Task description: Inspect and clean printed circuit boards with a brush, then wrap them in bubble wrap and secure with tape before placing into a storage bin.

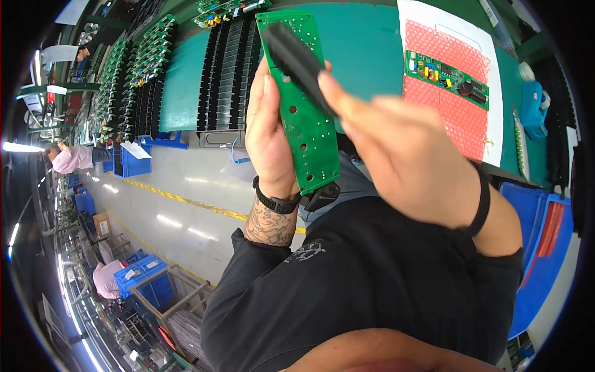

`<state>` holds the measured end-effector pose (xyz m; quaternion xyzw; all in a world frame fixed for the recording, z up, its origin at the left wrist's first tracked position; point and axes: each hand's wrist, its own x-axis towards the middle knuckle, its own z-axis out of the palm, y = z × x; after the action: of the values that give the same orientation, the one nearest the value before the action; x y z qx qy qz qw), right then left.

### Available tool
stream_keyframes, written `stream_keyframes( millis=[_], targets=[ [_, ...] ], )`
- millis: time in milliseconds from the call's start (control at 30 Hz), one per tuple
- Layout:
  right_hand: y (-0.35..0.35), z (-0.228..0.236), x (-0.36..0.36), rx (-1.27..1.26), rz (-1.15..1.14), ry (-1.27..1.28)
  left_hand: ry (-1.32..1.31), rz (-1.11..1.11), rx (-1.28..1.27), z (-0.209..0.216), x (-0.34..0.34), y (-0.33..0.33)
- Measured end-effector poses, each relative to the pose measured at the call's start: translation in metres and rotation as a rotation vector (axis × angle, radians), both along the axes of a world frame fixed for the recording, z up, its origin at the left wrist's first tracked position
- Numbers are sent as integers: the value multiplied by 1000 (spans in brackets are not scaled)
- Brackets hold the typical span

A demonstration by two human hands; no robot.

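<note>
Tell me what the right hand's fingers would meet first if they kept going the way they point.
The right hand points up-left, its fingers gripping a black tool. Straight on, the green circuit board in the left hand likely comes first.

Electronics factory: racks of circuit boards, assy benches, workers.

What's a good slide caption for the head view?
Left hand holds a green circuit board upright; right hand presses a black brush on it.

One green circuit board held up, one populated board on one pink bubble-wrap sheet, two bare hands, two black wristbands, several blue bins.
</note>
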<state>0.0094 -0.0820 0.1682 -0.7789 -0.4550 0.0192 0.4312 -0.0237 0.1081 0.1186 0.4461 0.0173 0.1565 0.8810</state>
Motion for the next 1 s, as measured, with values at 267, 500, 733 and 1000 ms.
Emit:
stream_keyframes(
  millis=[267, 500, 733, 1000],
  targets=[
    [-20, -7, -53, -70, 145, 84, -69, -109, -120, 5, 15, 36],
    [-3, -12, 20, -55, 30, -267, 61, -283, -325, 5, 9, 25],
    [17, -37, 121, -110, -247, -153, 50, -324, -425, -1, -17, 21],
    [55, -122, 131, -617, -346, -348, -94, -434, -624, 27, -36, 4]
  ],
)
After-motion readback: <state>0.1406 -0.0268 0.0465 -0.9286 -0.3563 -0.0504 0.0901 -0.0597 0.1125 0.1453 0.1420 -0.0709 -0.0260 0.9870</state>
